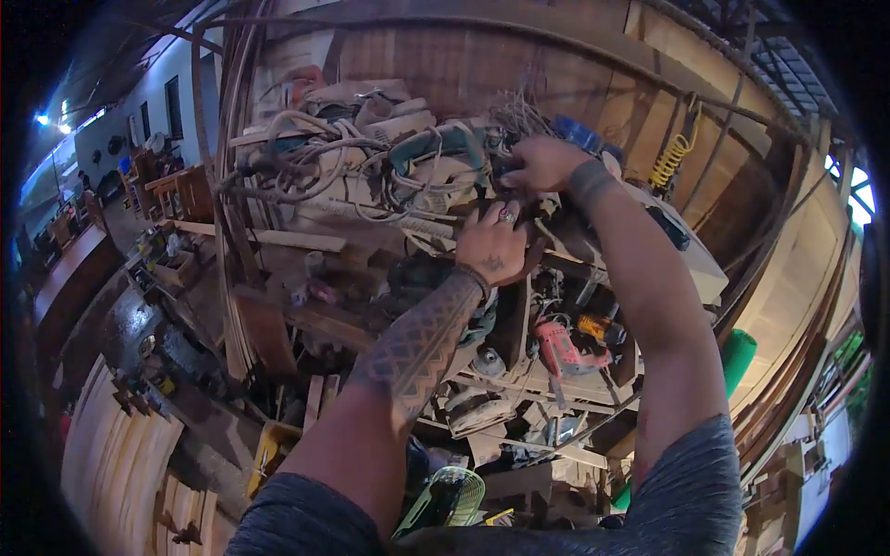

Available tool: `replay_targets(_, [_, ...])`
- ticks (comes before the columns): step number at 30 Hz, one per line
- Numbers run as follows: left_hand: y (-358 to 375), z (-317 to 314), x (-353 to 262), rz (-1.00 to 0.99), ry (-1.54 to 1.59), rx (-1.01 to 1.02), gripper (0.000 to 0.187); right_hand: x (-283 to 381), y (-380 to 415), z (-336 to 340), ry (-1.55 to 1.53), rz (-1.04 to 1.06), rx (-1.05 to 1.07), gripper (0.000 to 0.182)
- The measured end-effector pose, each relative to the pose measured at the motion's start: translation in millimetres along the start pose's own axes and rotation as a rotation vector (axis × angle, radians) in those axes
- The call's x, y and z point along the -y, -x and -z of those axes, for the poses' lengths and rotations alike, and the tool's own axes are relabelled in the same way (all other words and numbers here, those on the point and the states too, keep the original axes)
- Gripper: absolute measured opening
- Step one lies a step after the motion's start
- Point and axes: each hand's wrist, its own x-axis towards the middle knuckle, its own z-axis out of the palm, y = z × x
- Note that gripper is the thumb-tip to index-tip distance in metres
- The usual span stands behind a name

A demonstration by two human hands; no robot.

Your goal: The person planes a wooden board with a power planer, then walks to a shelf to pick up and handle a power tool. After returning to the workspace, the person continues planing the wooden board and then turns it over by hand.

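Note:
Both my hands reach to the cluttered upper shelf. My left hand (pixel 493 246), with a ring on one finger, is bent over a dark spot at the shelf's front edge; what its fingertips touch is hidden. Just above and to the right, my right hand (pixel 542 165) has its fingers curled at a dark item too small to name. Left of my hands lies a green power tool (pixel 436 153) among coiled pale cables (pixel 324 153). A blue object (pixel 577 132) sits behind my right hand.
A red drill (pixel 567 350) and a yellow-and-black tool (pixel 601 328) lie on the lower shelf. A yellow coiled hose (pixel 669 162) hangs at the right. A green basket (pixel 447 500) stands low in front. Wooden boards (pixel 120 454) are at the lower left.

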Motion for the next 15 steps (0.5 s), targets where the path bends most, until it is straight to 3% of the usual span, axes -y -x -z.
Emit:
replay_targets(2, [1, 0, 0, 0.002, 0.001, 0.007, 0.04, 8, 0, 2, 0.087, -0.131, 0.009, 0.054])
replay_targets(5, [0, 2, 0, -0.006, -0.008, 0.011, 0.039, -1, -2, -3, -0.078, -0.129, -0.097, 0.059])
replay_targets(7, [0, 0, 2, -0.025, -0.062, 0.004, 0.038, -10, 0, -9, -0.227, 0.068, -0.143, 0.063])
replay_targets(14, [0, 0, 0, -0.009, 0.071, -0.022, 0.036, 14, -12, 8, 0.101, -0.093, 0.103, 0.055])
replay_targets(15, [1, -1, 2, -0.02, 0.061, -0.029, 0.036, 2, -15, 2, 0.03, 0.039, 0.037, 0.055])
